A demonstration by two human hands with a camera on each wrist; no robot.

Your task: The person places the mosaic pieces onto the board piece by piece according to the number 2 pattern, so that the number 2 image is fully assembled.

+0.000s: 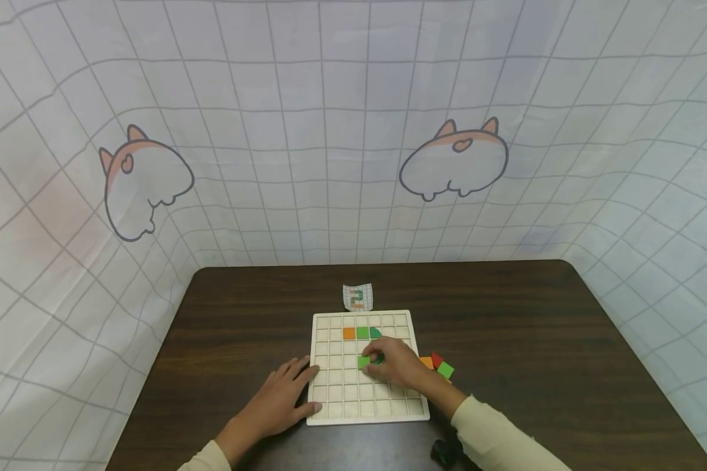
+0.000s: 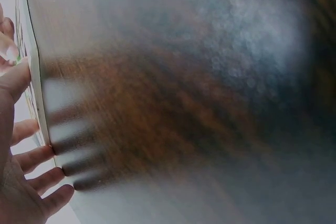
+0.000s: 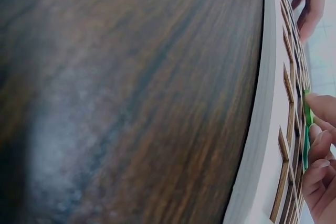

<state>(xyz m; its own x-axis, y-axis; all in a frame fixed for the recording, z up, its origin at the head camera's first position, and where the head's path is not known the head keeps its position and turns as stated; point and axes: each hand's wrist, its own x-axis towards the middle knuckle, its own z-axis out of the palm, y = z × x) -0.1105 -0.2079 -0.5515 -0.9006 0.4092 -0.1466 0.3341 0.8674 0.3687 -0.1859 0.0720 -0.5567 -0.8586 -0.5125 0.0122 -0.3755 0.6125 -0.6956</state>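
A cream grid board (image 1: 336, 392) lies on the table. My right hand (image 1: 396, 363) is over its middle, thumb and forefinger at opposite edges of a light green square tile (image 1: 363, 362), pinching it at the grid. A dark green tile (image 1: 380, 359) shows partly beneath these fingers; the right wrist view has it as a thin dark green edge (image 3: 305, 148). Higher on the board sit an orange square tile (image 1: 349, 333), another light green square (image 1: 362, 333) and a dark green rounded tile (image 1: 375, 332). My left hand (image 1: 279, 396) rests with spread fingers against the board's left edge.
Right of the board lie loose tiles: an orange one (image 1: 427, 362), a red one (image 1: 436, 359) and a light green one (image 1: 445, 370). Behind the board is a small printed pattern card (image 1: 357, 297). A black object (image 1: 444, 453) is near the right forearm.
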